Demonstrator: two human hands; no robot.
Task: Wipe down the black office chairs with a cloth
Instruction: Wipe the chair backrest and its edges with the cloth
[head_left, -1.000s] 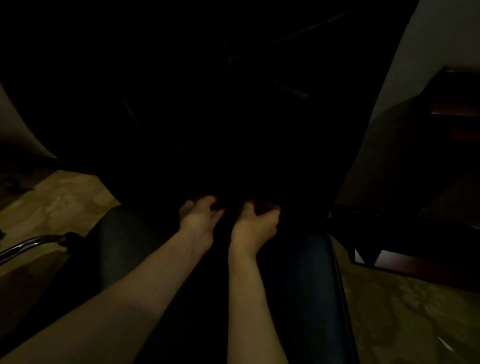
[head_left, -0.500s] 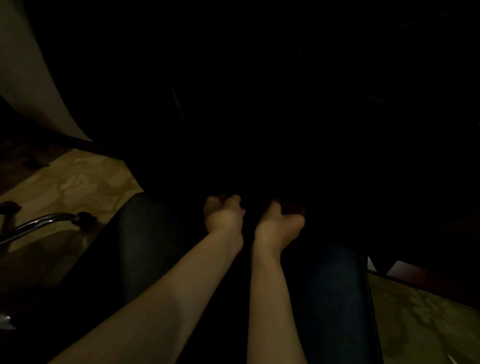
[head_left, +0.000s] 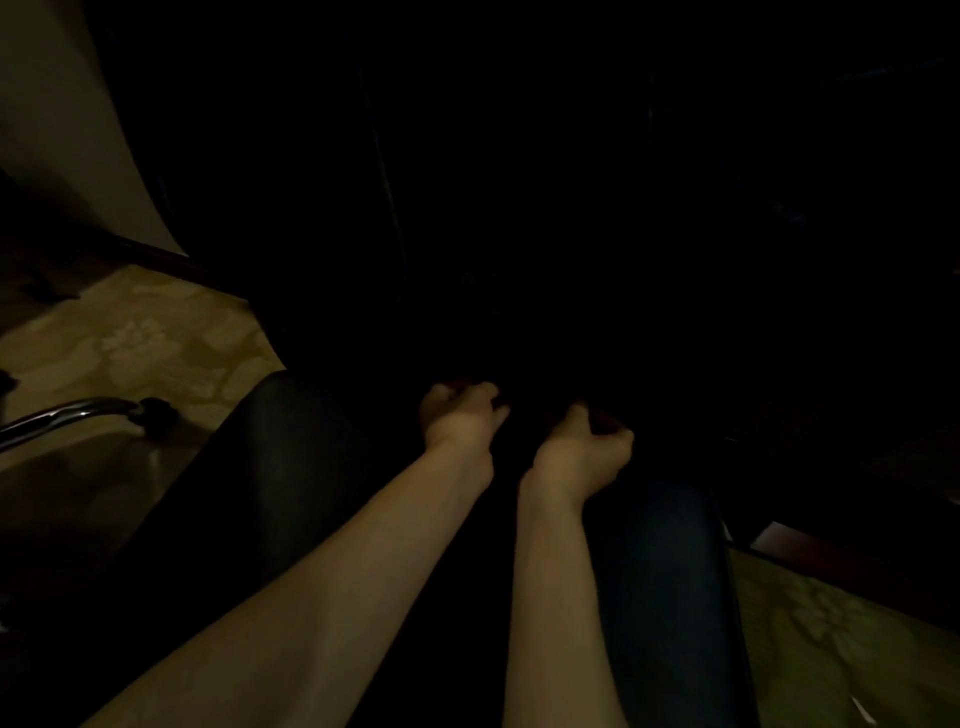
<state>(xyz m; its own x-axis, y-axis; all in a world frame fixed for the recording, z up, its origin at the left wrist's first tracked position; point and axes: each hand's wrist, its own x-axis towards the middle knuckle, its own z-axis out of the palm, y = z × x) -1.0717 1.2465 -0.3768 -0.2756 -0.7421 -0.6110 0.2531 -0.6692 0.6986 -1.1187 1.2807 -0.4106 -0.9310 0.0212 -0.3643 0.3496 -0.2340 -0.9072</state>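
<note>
Since half a second ago the view has swung right: the pale wall at far left has narrowed and both hands sit further right. The left hand (head_left: 460, 418) and right hand (head_left: 582, 449) lie side by side with fingers curled at the far edge of the black office chair seat (head_left: 270, 467); it is too dark to tell what they grip, and no cloth shows. The seat is dark and faintly glossy, filling the near centre. One chrome armrest tube (head_left: 62, 418) shows at left over patterned carpet (head_left: 135, 338).
</note>
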